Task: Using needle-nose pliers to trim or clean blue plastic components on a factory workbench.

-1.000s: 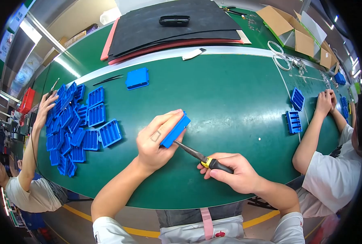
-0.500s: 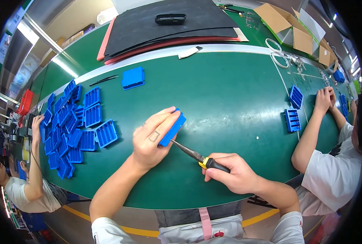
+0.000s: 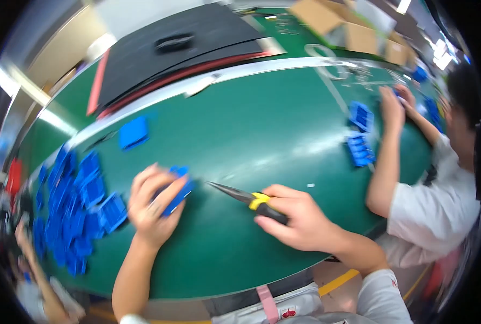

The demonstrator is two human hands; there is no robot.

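Observation:
My left hand [image 3: 157, 206] is closed around a blue plastic case [image 3: 178, 197], holding it up off the green table; the fingers cover much of it and motion blurs it. In my right hand [image 3: 304, 218] are long-nose pliers [image 3: 235, 192] with black and yellow handles. Their tip points left toward the case but stands apart from it. The jaws look closed, with nothing visible between them. A heap of blue slotted cases [image 3: 70, 213] lies left of my left hand. Another blue case [image 3: 134, 133] lies farther off, beyond that hand.
Black sheets [image 3: 181, 51] are stacked at the back, with a dark object [image 3: 174, 42] on top. A white-handled tool [image 3: 201, 85] lies before them. Two slotted cases [image 3: 361, 148] rest near a co-worker's arm [image 3: 385, 167] at right. An open carton [image 3: 354, 35] stands behind.
The pliers' tip has come away from the case. My left hand has moved left with the case and turned it a little. The whole view has swung to the right.

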